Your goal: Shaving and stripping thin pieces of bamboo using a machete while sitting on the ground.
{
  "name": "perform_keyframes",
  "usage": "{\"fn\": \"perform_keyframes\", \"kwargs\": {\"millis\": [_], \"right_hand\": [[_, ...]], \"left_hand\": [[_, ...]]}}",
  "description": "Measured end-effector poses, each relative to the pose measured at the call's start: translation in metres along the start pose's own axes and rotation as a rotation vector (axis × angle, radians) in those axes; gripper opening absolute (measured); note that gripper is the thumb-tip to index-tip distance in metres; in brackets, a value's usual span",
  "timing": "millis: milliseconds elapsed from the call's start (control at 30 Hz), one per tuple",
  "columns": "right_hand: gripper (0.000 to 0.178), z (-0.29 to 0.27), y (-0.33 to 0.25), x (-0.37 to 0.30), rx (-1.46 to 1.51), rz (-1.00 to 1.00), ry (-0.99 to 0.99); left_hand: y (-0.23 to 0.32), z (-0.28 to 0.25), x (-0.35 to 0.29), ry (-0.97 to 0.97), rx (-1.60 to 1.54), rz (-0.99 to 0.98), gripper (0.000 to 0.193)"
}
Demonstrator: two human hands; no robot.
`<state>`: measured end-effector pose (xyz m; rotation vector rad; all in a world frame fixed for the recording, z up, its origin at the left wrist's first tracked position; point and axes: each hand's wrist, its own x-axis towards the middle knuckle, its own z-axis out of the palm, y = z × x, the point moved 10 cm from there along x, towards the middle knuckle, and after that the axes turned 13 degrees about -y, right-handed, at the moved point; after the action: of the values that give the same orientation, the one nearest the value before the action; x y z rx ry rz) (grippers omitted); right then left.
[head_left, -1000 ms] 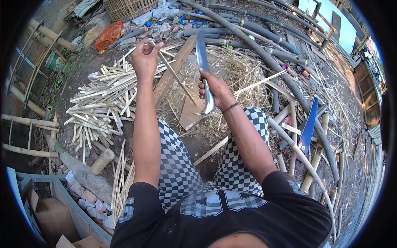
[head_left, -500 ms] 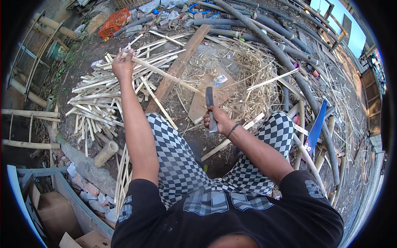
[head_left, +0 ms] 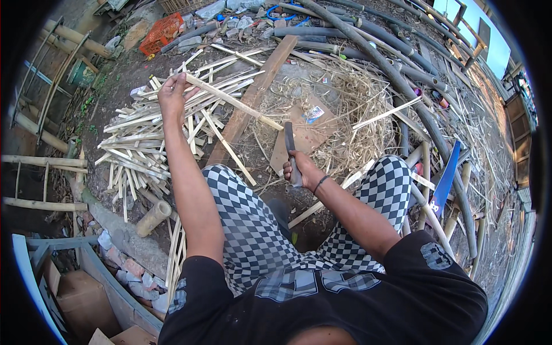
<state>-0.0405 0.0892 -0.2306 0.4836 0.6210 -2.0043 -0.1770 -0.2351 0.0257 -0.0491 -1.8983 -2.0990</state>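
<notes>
My left hand (head_left: 174, 96) is closed on one end of a pale bamboo strip (head_left: 230, 102), held out at the upper left. The strip slants down to the right over a brown plank (head_left: 265, 73). Its far end comes close to the blade of a knife (head_left: 288, 137); whether they touch I cannot tell. Between my knees, my right hand (head_left: 301, 167) grips the knife by its handle, blade pointing away from me. Below the blade lies a flat piece of cardboard (head_left: 322, 125). A heap of split bamboo strips (head_left: 138, 144) spreads beside my left forearm.
Curly shavings (head_left: 365, 98) cover the ground beyond the cardboard. Long dark poles (head_left: 379, 60) lie at the far right. A saw with a blue blade (head_left: 445, 178) rests by my right knee. An orange crate (head_left: 162, 33) stands far left; a bamboo stub (head_left: 153, 218) lies near left.
The knife blade has turned a little and shifted slightly toward me. The strip remains in my left hand, its fingers somewhat repositioned. The whole view has shifted slightly.
</notes>
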Motion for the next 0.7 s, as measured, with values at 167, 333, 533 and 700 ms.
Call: {"fn": "perform_keyframes", "kwargs": {"millis": [167,333,533,700], "right_hand": [[0.024,0.018,-0.002,-0.002,-0.125,0.028,-0.061],[0.025,0.013,-0.005,0.007,0.086,0.075,-0.109],[0.025,0.066,-0.006,-0.012,-0.240,-0.004,-0.157],[0.025,0.062,-0.010,-0.006,-0.055,0.021,-0.149]], "left_hand": [[0.000,0.001,0.001,-0.020,-0.032,0.008,0.018],[0.000,0.027,0.005,-0.073,-0.040,0.025,0.017],[0.017,0.036,-0.002,-0.073,0.115,0.013,0.016],[0.019,0.056,-0.005,-0.113,0.119,0.019,0.017]]}}
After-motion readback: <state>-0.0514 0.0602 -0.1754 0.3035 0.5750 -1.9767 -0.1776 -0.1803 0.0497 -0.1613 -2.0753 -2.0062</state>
